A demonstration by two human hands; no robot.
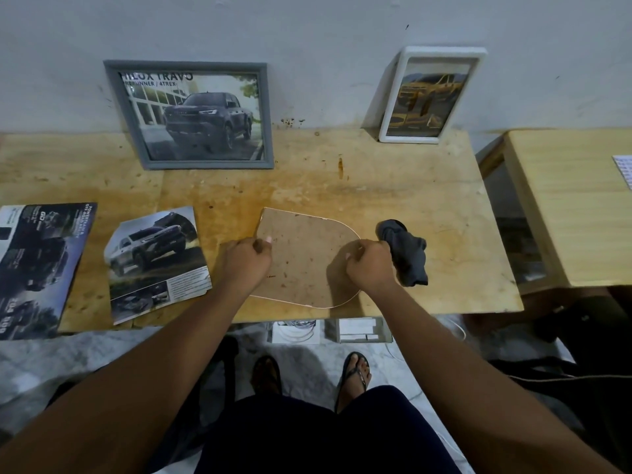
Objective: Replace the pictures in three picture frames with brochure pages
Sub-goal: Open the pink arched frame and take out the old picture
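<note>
The left hand [246, 260] has its grip closed on the left edge of the brown board [304, 265]. Its fingers are curled and its thumb lies on top. The right hand [369, 265] has its grip curled tight on the round right end of the board. The board is the back of a picture frame. It has one round end and lies flat on the counter [342, 186], near the front edge.

A dark cloth [407, 254] lies bunched up just right of the board, right by the right hand. I cannot tell if the hand touches it. A loose page [157, 265] with a gray truck on it lies left of the board. The brochure [34, 268] lies farther left, and its print is too small to read.

Behind the board and to the left, a gray frame [208, 164] leans on the wall [307, 35]. It shows a dark truck and the words "ILUX TRAVO" and "RUNNER / 4TREX". Behind the board and to the right, a white frame [408, 140] leans on the wall with a yellow truck in it.
</note>
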